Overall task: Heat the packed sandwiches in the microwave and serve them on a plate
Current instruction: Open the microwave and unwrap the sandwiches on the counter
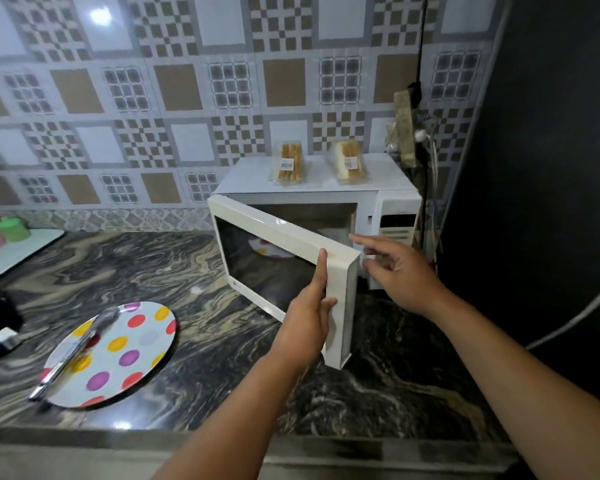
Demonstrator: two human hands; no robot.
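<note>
Nearest, two bare forearms reach in from the bottom edge over the dark marbled surface point(222, 341). To the left on it lies a round plate point(136, 348) with coloured dots, and metal tongs point(73, 351) rest across it, their handle end sticking out past the near rim. The left hand point(305, 327) grips the free edge of the microwave door point(278, 233), thumb up along the front face and fingers wrapped round the side. The right hand point(395, 268) hovers just beyond that edge with fingers loosely spread, holding nothing; whether it touches the door cannot be told. The door stands swung partway open toward the camera, its dark window reflecting a dotted plate. Behind it the white microwave point(368, 206) sits against the tiled wall point(153, 98), its cavity showing and a control panel point(397, 223) on the right. On top of the microwave stand two packed sandwiches, well apart: the left pack point(286, 162) shows browned bread edges under clear wrap with a small white label, and the right pack point(350, 162) shows paler bread, also labelled. Far left, pink and green cups point(0, 230) stand on a white tray point(21, 251), blurred.
</note>
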